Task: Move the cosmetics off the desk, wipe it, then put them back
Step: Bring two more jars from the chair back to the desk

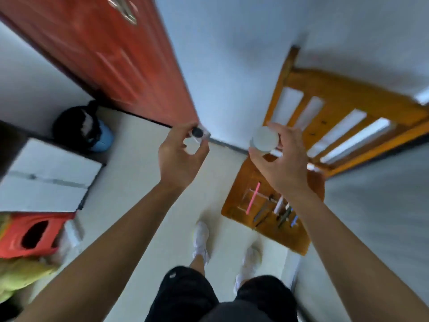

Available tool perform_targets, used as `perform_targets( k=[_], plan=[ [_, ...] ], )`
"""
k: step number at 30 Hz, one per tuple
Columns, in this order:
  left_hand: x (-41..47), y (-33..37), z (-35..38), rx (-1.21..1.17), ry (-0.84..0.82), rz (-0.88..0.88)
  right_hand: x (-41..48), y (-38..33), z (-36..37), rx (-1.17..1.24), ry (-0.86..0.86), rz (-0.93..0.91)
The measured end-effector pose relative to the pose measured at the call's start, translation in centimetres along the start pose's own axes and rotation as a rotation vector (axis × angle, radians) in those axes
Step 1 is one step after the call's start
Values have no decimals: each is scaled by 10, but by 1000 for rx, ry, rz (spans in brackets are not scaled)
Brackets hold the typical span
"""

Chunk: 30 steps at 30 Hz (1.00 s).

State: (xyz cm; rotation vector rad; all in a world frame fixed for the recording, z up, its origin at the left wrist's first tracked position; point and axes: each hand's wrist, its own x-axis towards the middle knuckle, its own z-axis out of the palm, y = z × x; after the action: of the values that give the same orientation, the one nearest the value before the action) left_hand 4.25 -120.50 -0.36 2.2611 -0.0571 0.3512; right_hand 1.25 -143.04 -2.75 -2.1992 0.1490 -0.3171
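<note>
Both arms stretch forward, well apart, above the floor. The left hand (178, 156) pinches 1 small clear container (197, 134) with a black cap between curled fingers and thumb. The right hand (281, 163) curls round 1 white jar (264, 138). Under the right forearm, 1 wooden chair (278, 235) carries 1 pink stick (253, 198) and several slim cosmetics (284, 213), too blurred to count.

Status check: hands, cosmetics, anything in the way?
Left hand grips clear black-capped container. Right hand holds white jar. More cosmetics on chair seat below. No obstruction visible.
</note>
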Motion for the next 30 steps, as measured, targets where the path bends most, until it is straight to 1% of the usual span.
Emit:
perform_targets(
  k=[2,5,10,15,19,21,24,27,30],
  plan=[
    [-5,17,-55,17,141,-33,18,-43,-4,54,-14,-144],
    [-16,31,-128,29,288,-72,37,-113,2,145,-37,-292],
    [-48,35,-257,83,538,-85,22,-234,41,313,-125,-534],
    [-111,3,-384,166,755,-126,-39,-347,114,385,-255,-754],
    [-178,-35,-492,279,923,-152,-121,-438,190,418,-377,-956],
    [-209,-52,-540,326,977,-164,-160,-478,225,453,-432,-1000],
    [-256,-87,-601,364,1041,-226,-215,-533,277,523,-549,-988],
    [-289,-123,-641,368,1098,-322,-252,-571,322,545,-624,-1000],
    [-302,-159,-669,377,1111,-356,-272,-598,364,560,-678,-1029]
  ],
)
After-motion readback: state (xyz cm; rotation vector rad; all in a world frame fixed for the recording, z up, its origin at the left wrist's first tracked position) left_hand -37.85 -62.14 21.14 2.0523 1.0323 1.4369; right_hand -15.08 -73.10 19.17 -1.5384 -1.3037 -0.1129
